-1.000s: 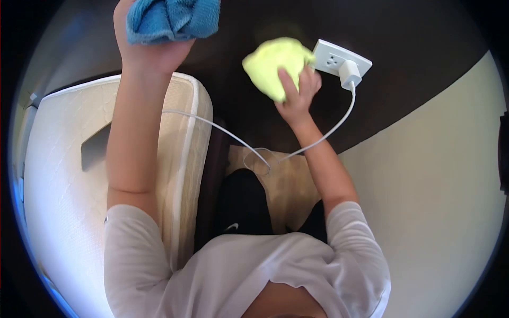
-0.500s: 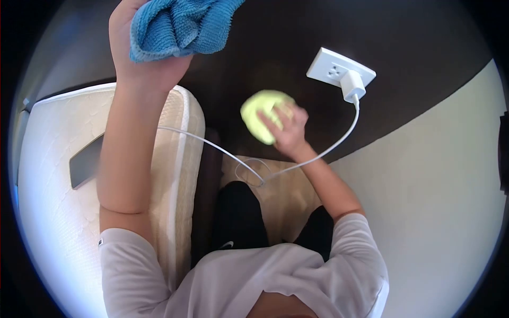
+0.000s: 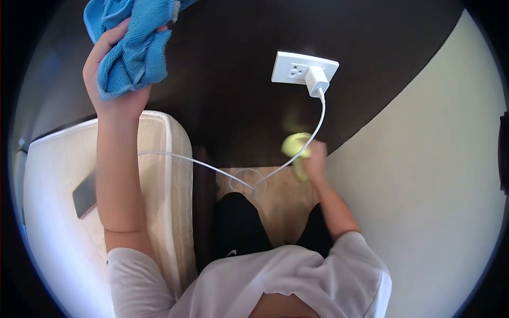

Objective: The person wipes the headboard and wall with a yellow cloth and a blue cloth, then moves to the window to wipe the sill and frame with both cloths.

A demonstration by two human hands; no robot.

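I hold 1 cloth per hand: the blue cloth (image 3: 139, 58) bunched high in my left hand (image 3: 93, 77), the yellow cloth (image 3: 295, 143) gripped in my right hand (image 3: 316, 159), low behind the white cord (image 3: 323, 110). I'm probably wiping the dark panel (image 3: 228, 69), though contact is blurred; another stroke calls for avoiding the cord.

Blue ribbed-textile cloth (image 3: 138, 55), bunched into thick, irregular folds with a pale tab at one edge; gripped in the left fingers (image 3: 108, 40), raised, its upper part cut off by the frame. Pale yellow-green soft cloth (image 3: 296, 145), crumpled, blurred, a narrow flap hanging below; gripped in the right fingers (image 3: 317, 148), lower and well apart from the blue cloth.
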